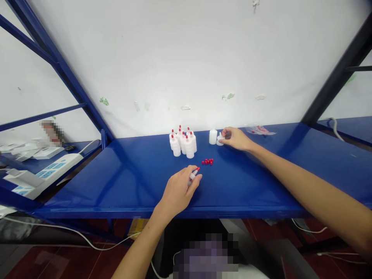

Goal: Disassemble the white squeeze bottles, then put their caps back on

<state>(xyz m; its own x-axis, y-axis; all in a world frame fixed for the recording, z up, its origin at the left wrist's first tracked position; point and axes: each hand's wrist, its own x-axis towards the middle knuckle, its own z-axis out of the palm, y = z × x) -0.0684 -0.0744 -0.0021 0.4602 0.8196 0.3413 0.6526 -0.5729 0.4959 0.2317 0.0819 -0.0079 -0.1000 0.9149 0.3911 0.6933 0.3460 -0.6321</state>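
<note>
Near the middle of the blue table, my left hand [180, 188] is closed round a white nozzle cap with a red tip [193, 174]; whatever lies under the fingers is hidden. Farther back on the right, the fingers of my right hand [235, 138] pinch a small white nozzle piece [220, 138]. Right beside it stands a white bottle [213, 136] with no red tip. Several white bottles with red tips [189, 148] stand upright in a tight group at the back. Small red caps [208, 161] lie loose between the group and my hands.
A clear plastic bag with red pieces [260, 130] lies at the back right of the blue table [124, 170]. White power strips [49, 172] sit on the left, by blue metal posts [69, 85]. A white wall [174, 58] rises behind.
</note>
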